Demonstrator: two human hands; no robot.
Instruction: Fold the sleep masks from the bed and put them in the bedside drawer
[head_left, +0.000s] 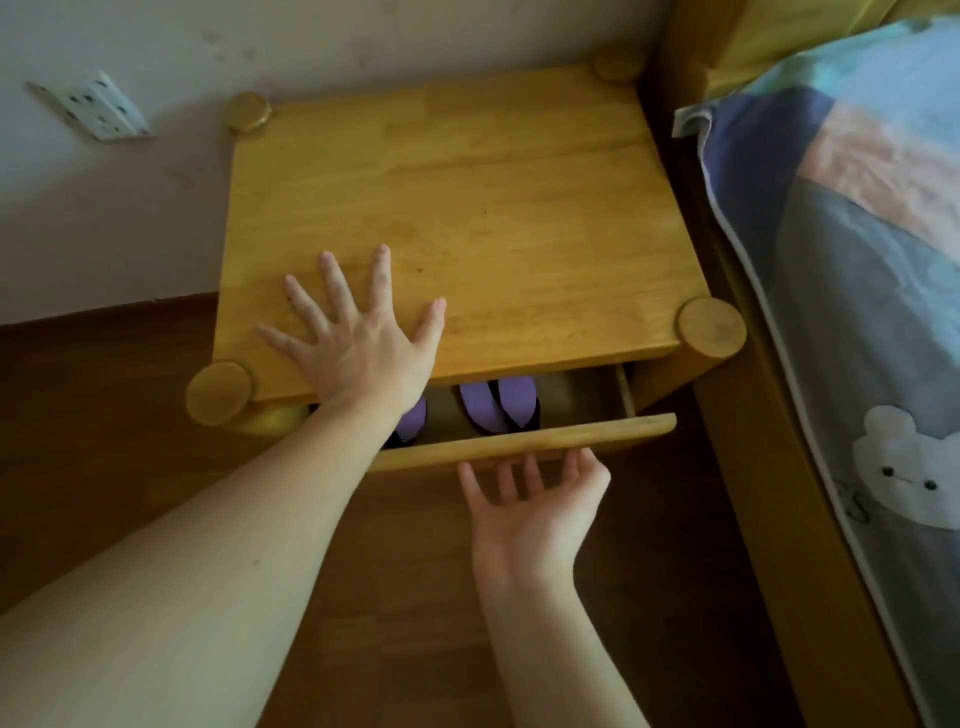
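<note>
The wooden bedside table (467, 208) has its top drawer (524, 441) pulled out a little. Inside the gap lie purple sleep masks: one folded pair (496, 405) in the middle and another (413, 418) partly hidden behind my left wrist. My left hand (358, 332) lies flat on the tabletop near its front edge, fingers spread. My right hand (535, 499) is palm up just under the drawer front, fingertips touching its lower edge, holding nothing.
The bed (857, 312) with a patterned quilt and wooden frame stands directly right of the table. A wall socket (93, 106) sits on the wall at the left. Dark wooden floor (104, 441) lies below and left.
</note>
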